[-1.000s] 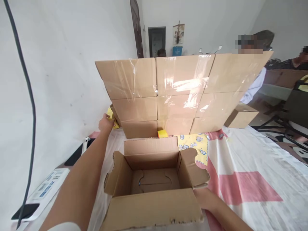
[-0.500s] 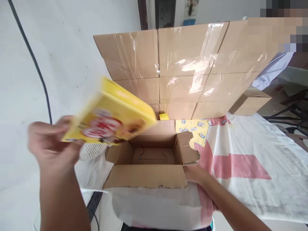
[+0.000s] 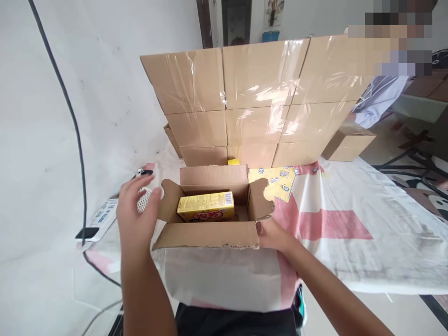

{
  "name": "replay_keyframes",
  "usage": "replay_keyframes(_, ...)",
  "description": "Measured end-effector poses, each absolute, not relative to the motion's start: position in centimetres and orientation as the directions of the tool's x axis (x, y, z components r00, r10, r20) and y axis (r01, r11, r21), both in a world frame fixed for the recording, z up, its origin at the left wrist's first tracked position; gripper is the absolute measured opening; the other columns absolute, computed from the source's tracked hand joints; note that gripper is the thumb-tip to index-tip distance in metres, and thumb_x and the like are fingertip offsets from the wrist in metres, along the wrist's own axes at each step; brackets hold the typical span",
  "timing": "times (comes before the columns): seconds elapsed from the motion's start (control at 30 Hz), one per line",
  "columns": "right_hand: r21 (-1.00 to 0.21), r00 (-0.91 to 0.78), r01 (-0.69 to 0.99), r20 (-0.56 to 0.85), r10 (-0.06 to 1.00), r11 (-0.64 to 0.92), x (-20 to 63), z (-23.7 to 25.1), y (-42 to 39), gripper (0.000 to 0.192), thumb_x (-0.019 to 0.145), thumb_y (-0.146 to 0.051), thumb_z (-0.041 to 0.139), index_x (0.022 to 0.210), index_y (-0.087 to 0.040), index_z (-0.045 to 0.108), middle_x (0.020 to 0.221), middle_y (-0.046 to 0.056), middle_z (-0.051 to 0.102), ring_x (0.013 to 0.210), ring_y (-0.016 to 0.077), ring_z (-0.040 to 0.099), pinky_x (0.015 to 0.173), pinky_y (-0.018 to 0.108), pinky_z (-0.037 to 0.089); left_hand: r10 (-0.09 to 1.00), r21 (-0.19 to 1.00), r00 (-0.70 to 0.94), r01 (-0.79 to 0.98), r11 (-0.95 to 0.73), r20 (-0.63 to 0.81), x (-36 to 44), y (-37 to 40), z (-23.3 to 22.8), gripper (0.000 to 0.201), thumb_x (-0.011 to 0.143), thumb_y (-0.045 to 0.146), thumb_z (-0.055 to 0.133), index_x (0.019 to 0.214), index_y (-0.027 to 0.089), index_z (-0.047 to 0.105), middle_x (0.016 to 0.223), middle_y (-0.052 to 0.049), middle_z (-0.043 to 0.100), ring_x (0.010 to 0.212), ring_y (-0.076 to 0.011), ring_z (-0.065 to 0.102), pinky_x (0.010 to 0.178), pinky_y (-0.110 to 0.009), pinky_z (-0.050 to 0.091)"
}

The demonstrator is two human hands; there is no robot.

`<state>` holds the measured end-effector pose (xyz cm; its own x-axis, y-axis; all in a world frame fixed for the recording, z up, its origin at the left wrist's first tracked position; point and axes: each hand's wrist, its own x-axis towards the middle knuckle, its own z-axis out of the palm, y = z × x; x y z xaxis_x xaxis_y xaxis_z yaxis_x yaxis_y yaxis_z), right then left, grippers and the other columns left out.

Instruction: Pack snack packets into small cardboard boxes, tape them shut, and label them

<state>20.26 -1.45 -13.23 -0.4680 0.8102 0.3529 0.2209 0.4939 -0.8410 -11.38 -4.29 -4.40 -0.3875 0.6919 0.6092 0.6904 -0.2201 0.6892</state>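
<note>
An open cardboard box (image 3: 206, 234) sits on the cloth in front of me, its flaps folded outward. Inside it, toward the left, lies a yellow snack carton (image 3: 206, 201) with red lettering and a barcode at its right end. My left hand (image 3: 138, 205) is raised just left of the box, empty, thumb and fingers apart. Behind those fingers shows part of a white perforated basket (image 3: 144, 199). At the box's right front corner my right hand (image 3: 275, 234) grips the side below the flap; its fingertips are hidden.
A wall of taped cardboard panels (image 3: 259, 77) stands behind the box. On the cloth lie a yellow patterned sheet (image 3: 280, 182) and, further right, a closed carton (image 3: 349, 142) near another person's sleeve (image 3: 380, 100). A power strip (image 3: 101, 219) and a cable (image 3: 75, 126) run along the left wall.
The yellow snack carton went from my left hand down into the cardboard box. My left hand let go and is now open beside it. My right hand stays at the box's right side.
</note>
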Motion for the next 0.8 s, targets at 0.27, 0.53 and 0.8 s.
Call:
replay_keyframes(0.27, -0.828, -0.424, 0.144, 0.442, 0.790, 0.541, 20.8, -12.9, -1.5, 0.053, 0.103, -0.059, 0.040, 0.151, -0.036, 0.044, 0.173, 0.000, 0.010, 0.161, 0.0279, 0.004, 0.129, 0.053, 0.015, 0.721, 0.716, -0.120, 0.308, -0.626, 0.682, -12.3, -5.9, -14.1, 0.088, 0.082, 0.090, 0.030, 0.113, 0.022, 0.077, 0.126, -0.013, 0.072, 0.134, -0.0381, 0.057, 0.121, -0.053, 0.038)
replay_keyframes(0.53, -0.899, -0.240, 0.055, 0.410, 0.880, 0.434, 18.7, -10.6, -0.9, 0.043, 0.095, -0.029, 0.055, 0.137, -0.038, 0.050, 0.165, 0.001, 0.031, 0.155, 0.0255, 0.026, 0.125, 0.052, 0.027, 0.744, 0.814, -0.368, 0.417, -0.403, 0.557, -10.8, -6.2, -12.8, 0.043, 0.090, 0.051, 0.065, 0.120, 0.020, 0.072, 0.119, -0.011, 0.073, 0.123, -0.0303, 0.065, 0.111, -0.046, 0.049)
replay_keyframes(0.8, -0.793, -0.363, 0.103, 0.532, 0.765, 0.601, 19.4, -10.5, -0.4, 0.039, 0.101, -0.030, 0.043, 0.137, -0.036, 0.056, 0.142, 0.005, 0.049, 0.140, 0.0267, 0.041, 0.121, 0.049, 0.031, 0.712, 0.663, -0.297, 0.683, -0.307, 0.636, -8.8, -5.3, -10.0, 0.036, 0.094, 0.030, 0.060, 0.130, 0.028, 0.063, 0.138, -0.009, 0.061, 0.125, -0.0244, 0.060, 0.093, -0.035, 0.051)
